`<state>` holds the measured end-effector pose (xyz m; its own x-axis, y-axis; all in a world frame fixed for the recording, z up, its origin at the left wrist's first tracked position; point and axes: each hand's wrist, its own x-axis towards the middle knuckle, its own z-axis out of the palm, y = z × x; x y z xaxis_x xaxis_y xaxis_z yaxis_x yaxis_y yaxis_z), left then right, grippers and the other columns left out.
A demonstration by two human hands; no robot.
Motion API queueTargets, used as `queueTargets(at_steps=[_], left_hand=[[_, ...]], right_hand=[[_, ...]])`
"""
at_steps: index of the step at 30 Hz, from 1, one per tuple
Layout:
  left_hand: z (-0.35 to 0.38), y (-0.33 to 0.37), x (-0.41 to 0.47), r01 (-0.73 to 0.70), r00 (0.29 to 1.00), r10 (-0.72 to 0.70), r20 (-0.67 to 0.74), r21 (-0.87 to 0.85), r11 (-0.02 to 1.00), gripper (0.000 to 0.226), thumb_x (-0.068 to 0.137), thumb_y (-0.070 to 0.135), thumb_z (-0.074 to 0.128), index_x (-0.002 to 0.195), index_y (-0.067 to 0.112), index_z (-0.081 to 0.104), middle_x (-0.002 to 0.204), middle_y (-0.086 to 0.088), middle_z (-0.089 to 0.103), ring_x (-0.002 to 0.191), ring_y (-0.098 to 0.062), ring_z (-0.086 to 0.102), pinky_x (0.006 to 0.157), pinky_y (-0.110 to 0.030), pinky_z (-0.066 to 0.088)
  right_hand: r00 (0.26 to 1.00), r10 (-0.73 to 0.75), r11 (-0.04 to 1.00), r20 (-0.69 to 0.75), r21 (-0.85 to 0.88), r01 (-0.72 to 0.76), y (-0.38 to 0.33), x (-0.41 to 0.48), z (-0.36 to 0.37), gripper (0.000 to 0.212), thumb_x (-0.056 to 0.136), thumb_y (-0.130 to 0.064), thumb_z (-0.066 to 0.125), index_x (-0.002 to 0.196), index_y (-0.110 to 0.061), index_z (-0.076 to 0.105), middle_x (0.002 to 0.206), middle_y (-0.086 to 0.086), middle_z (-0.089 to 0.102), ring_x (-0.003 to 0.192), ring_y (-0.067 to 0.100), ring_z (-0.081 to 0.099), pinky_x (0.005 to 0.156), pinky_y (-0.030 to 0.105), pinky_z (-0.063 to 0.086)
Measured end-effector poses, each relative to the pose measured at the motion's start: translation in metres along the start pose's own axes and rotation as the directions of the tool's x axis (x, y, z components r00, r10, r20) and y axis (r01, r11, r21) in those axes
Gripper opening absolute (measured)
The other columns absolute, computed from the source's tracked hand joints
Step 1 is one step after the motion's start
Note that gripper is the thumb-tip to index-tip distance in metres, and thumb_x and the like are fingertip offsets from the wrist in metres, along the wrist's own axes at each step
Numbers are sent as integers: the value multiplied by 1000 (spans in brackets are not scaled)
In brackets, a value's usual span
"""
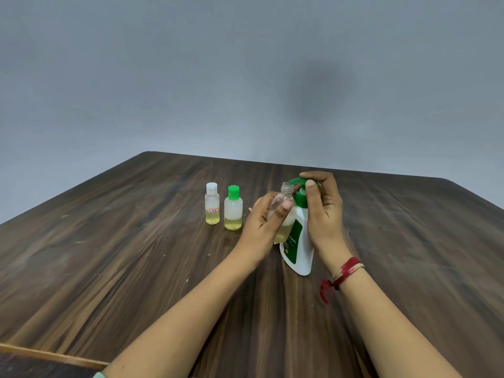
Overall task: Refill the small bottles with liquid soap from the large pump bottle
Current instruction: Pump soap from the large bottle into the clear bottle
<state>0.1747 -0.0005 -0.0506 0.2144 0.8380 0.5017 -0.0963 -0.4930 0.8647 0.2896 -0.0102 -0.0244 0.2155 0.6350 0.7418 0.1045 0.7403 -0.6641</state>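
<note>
Right of centre on the counter, grips an open bottle in the left hand, fingers and thumb wrapped round its body, neck tilted toward the pump. Holds the bare mouth just beside the spout of the green pump head; cannot tell whether touching. Curls the right hand over that head, thumb on top, fingers round the far side, red thread at the wrist. Has both hands close together, each clamped on its own thing.

Stands the white pump bottle upright on the counter between the hands, with no grip on its body. Shows yellowish soap low in the open bottle, mostly hidden by the left fingers; probably mid-fill, with room above.

Further left, well apart from the hands, leaves a white-cap bottle and a green-cap bottle upright, just beside each other, each with only a shallow yellow layer, apparently not yet topped up.

Risks soap running down the outside of the neck on a press, with so narrow a mouth even slightly off the spout. Risks rocking or tipping the pump bottle too, by pushing down on a tall body with nothing steadying the base. Could overfill unnoticed, with fingers covering the level. Could lose hold of smooth plastic once slick with soap.
</note>
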Motion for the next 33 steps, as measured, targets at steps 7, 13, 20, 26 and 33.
queueTargets(at_steps=[7, 13, 20, 26, 33], left_hand=[[1, 1, -1, 10, 1000, -10, 14, -13, 1000, 48, 73, 79, 54, 99, 40, 63, 110, -13, 62, 111, -29, 57, 100, -55, 43], [1, 1, -1, 17, 1000, -17, 15, -21, 1000, 52, 72, 79, 54, 99, 36, 64, 112, -14, 61, 111, -28, 57, 100, -55, 43], [1, 1, 0, 19, 1000, -19, 9, -30, 999, 50, 73, 78, 55, 100, 37, 63, 113, -16, 62, 114, -30, 57, 100, -58, 42], [0, 0, -1, 37, 999, -36, 24, -45, 998, 49, 71, 79, 56, 98, 39, 63, 113, -19, 60, 109, -28, 58, 100, -57, 43], [1, 1, -1, 43, 999, -42, 18, -31, 999, 49, 71, 80, 55, 94, 38, 63, 107, -17, 60, 104, -23, 56, 93, -42, 45]], right_hand=[[1000, -11, 1000, 0, -13, 11, 0, 0, -1, 12, 96, -22, 46, 102, -22, 56, 95, -4, 62, 85, 7, 62, 73, 19, 50], [1000, 10, 1000, -10, 11, -10, 0, 0, 0, 16, 93, -33, 48, 103, -26, 58, 101, 6, 62, 89, 14, 63, 76, 22, 52], [1000, -13, 1000, -2, 15, 13, 1, 1, 0, 18, 91, -33, 48, 101, -22, 57, 95, -2, 63, 85, 8, 63, 74, 20, 51], [1000, 6, 1000, 5, 12, -6, 2, 0, 0, 10, 93, -27, 50, 98, -22, 57, 90, -12, 64, 82, 7, 62, 72, 19, 50], [1000, 11, 1000, 17, 27, -12, 0, -1, -1, 15, 95, -29, 48, 104, -24, 59, 100, 5, 64, 89, 13, 64, 76, 21, 51]])
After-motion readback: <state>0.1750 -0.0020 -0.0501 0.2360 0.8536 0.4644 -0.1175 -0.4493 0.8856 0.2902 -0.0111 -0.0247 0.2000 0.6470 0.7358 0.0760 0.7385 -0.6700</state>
